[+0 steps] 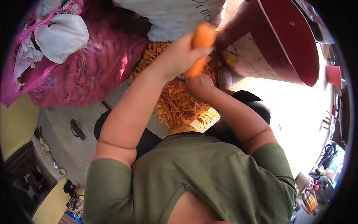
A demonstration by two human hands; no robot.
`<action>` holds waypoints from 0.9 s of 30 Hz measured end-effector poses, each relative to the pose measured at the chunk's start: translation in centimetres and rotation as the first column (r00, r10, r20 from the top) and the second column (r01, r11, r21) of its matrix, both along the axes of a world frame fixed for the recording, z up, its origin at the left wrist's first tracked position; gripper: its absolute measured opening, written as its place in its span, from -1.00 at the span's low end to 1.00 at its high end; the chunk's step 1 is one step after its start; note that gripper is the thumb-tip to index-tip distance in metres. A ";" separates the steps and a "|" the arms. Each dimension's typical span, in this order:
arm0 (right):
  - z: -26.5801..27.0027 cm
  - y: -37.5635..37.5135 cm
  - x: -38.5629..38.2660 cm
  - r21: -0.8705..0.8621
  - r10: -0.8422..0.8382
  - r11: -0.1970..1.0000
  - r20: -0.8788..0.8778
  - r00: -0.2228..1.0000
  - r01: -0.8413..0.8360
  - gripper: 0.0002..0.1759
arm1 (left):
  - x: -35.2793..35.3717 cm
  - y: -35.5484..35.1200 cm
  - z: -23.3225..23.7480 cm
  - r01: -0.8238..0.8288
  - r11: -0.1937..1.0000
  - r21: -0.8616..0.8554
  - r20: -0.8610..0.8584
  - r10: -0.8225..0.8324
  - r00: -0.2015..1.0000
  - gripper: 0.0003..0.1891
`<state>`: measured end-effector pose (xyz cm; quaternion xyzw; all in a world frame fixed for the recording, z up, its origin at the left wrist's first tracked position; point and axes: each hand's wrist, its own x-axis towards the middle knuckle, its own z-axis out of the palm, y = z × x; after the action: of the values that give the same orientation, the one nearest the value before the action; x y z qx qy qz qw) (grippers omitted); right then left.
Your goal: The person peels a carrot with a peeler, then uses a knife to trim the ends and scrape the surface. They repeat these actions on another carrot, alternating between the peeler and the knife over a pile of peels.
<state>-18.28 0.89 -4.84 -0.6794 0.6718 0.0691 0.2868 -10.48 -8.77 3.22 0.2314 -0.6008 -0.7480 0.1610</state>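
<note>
My left hand [181, 56] is wrapped round a thick orange carrot [204, 36], which stands up at a slant and is blurred at its top. Close below it, my right hand [199, 86] is closed near the carrot's lower end. A small blue-edged tool [180, 79] shows at the left of that hand, its kind mostly hidden by the fingers. Between my legs lies a heap of orange carrot peelings [181, 102]. Cut carrot pieces [158, 47] are on the ground beyond my left forearm.
A pink mesh sack [89, 71] full of carrots stands at the left. A white sack [175, 20] with black lettering is straight ahead. To the right a large dark red tub [257, 44] leans over. A black slipper [77, 129] lies on the floor at left.
</note>
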 end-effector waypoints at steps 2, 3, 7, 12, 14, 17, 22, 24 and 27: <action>-0.1 0.1 -0.3 -0.053 -0.003 0.999 -0.028 1.000 0.002 -0.80 | -4.2 0.1 5.0 0.029 0.998 0.053 -0.440 -0.002 0.898 -0.59; -0.1 0.1 -0.4 -0.085 0.000 0.996 -0.057 0.998 -0.004 -0.80 | -4.8 -0.3 7.5 0.175 0.982 0.076 -0.553 -0.104 0.826 -0.36; 0.8 0.1 -1.7 -0.102 0.015 0.995 -0.014 1.000 -0.016 -0.79 | -2.4 -0.4 9.1 0.176 0.959 -0.224 -0.382 -0.252 0.889 -0.60; 2.1 0.0 -2.8 -0.084 -0.051 0.995 -0.029 0.998 0.048 -0.79 | 14.9 -5.7 0.7 0.434 0.833 -0.343 0.765 -0.020 0.643 -0.81; 2.0 0.3 -2.7 -0.054 -0.062 0.997 -0.025 0.998 0.060 -0.79 | 27.8 -7.3 -8.0 0.338 0.934 -0.116 0.925 -0.022 0.378 -0.84; 1.7 0.0 -2.4 -0.019 -0.051 0.999 -0.010 0.999 0.051 -0.79 | 35.0 -2.3 -9.3 0.258 0.960 0.105 0.989 -0.128 0.076 -0.78; 1.6 -0.8 -1.4 0.065 -0.005 0.998 -0.026 1.000 0.007 -0.77 | 37.2 -0.4 -9.4 -0.426 0.880 0.211 0.916 -0.026 0.401 -0.66; 1.5 -1.3 -1.0 0.093 0.009 0.996 -0.036 0.999 -0.006 -0.77 | 38.1 -0.3 -10.7 -0.458 0.852 0.252 0.888 -0.015 0.460 -0.66; 1.9 -2.1 -0.5 0.144 0.024 0.989 -0.049 0.998 -0.017 -0.78 | 39.5 -0.5 -13.4 -0.394 0.860 0.324 0.850 -0.082 0.520 -0.74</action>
<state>-18.77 -1.21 -2.89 -0.6621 0.6651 0.1374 0.3169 29.06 -9.29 -10.16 0.6491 -0.3728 -0.6477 -0.1420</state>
